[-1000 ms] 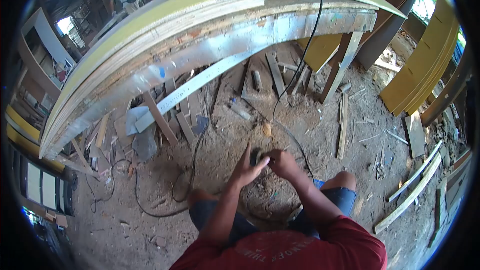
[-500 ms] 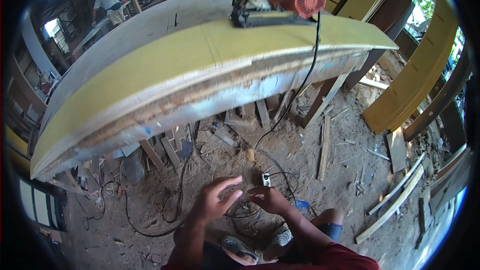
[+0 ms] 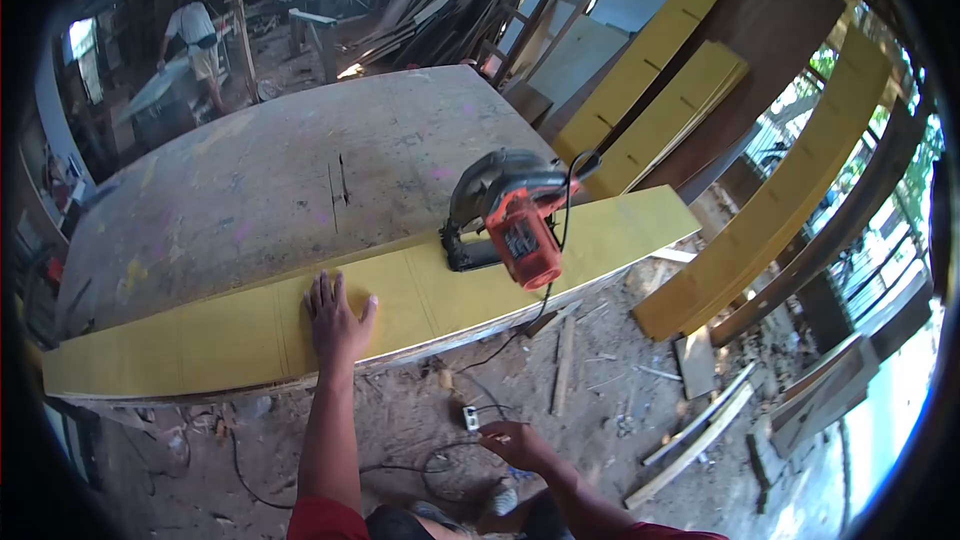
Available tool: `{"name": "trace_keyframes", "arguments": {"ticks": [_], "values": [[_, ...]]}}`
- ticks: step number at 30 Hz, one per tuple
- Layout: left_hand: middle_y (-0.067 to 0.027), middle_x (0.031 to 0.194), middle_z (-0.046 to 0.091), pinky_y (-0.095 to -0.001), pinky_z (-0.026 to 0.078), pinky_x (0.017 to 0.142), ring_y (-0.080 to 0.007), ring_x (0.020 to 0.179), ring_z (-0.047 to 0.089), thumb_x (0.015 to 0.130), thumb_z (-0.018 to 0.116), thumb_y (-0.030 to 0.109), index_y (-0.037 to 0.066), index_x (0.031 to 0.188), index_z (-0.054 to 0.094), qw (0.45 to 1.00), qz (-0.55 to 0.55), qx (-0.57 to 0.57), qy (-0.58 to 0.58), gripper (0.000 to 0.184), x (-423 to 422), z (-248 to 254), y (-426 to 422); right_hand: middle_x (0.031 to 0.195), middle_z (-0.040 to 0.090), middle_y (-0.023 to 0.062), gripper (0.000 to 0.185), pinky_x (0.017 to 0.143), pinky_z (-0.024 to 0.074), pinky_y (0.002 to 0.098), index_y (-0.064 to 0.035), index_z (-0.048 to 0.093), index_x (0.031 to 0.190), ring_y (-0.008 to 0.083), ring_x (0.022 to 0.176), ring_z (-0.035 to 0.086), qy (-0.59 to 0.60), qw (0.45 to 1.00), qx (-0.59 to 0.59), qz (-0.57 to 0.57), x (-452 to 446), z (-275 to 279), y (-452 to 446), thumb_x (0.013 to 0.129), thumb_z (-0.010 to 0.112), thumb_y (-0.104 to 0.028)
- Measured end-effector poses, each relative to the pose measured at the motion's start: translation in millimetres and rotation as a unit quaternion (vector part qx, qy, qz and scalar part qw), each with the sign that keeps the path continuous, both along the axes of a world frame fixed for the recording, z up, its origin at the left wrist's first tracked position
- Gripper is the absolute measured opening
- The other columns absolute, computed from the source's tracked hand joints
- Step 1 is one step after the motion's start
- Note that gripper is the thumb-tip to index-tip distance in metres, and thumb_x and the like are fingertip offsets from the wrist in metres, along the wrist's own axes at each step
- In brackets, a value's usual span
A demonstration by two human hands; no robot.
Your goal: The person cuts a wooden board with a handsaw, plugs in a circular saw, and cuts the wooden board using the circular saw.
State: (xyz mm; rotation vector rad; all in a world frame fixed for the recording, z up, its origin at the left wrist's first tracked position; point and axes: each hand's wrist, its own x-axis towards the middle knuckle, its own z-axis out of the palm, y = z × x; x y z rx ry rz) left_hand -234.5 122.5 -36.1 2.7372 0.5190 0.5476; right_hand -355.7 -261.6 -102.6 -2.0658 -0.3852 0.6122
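Observation:
My left hand lies flat with its fingers spread on a long yellow board, which rests along the near edge of the worktable. Below the board's front edge, my right hand hangs in the air with fingers curled together; whatever they may hold is too small to make out. A red and black circular saw sits on the board, to the right of my left hand. Its black cord drops over the front edge. Thin lines cross the board near my left hand.
The large worktable has a slot in its top. Yellow boards lean behind at right, with more yellow strips nearer. A white socket block, cords and wood scraps lie on the dirt floor. Another person bends over work far left.
My left hand has moved up and forward onto the yellow board, away from my right hand. The view has tilted up, bringing the whole saw and more of the tabletop into sight.

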Motion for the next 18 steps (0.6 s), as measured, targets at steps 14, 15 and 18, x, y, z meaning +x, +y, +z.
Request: {"name": "trace_keyframes", "arguments": {"ticks": [14, 15, 18], "values": [[-0.0258, 0.164, 0.043, -0.0582, 0.019, 0.132, -0.0389, 0.157, 0.034, 0.095, 0.069, 0.048, 0.002, 0.154, 0.051, 1.000, 0.008, -0.009, -0.014, 0.077, 2.9, 22.2, 2.6, 0.116, 0.079, 0.0156, 0.031, 0.097, 0.0588, 0.0384, -0.0065, 0.078, 0.124, 0.0257, 0.108, 0.077, -0.231, 0.963, 0.013, -0.141, 140.9, 277.3, 3.4, 0.095, 0.082, -0.019], [-0.0256, 0.164, 0.043, -0.0583, 0.019, 0.132, -0.0388, 0.157, 0.034, 0.095, 0.070, 0.047, 0.003, 0.154, 0.051, 1.000, 0.010, -0.008, -0.009, 0.077, 1.4, 21.0, 2.3, 0.117, 0.078, 0.0167, 0.033, 0.098, 0.0582, 0.0388, -0.0058, 0.077, 0.125, 0.0271, 0.110, 0.076, -0.245, 0.957, 0.011, -0.151, 163.6, 284.7, 2.0, 0.094, 0.082, -0.019], [-0.0246, 0.164, 0.043, -0.0585, 0.020, 0.132, -0.0386, 0.156, 0.035, 0.094, 0.071, 0.044, 0.004, 0.155, 0.052, 1.000, 0.001, 0.002, -0.017, 0.075, 2.1, 13.6, 2.6, 0.118, 0.075, 0.0180, 0.037, 0.102, 0.0565, 0.0438, -0.0043, 0.073, 0.125, 0.0355, 0.113, 0.073, -0.427, 0.895, 0.015, -0.127, 229.6, 322.5, 17.4, 0.090, 0.081, -0.014]]}}
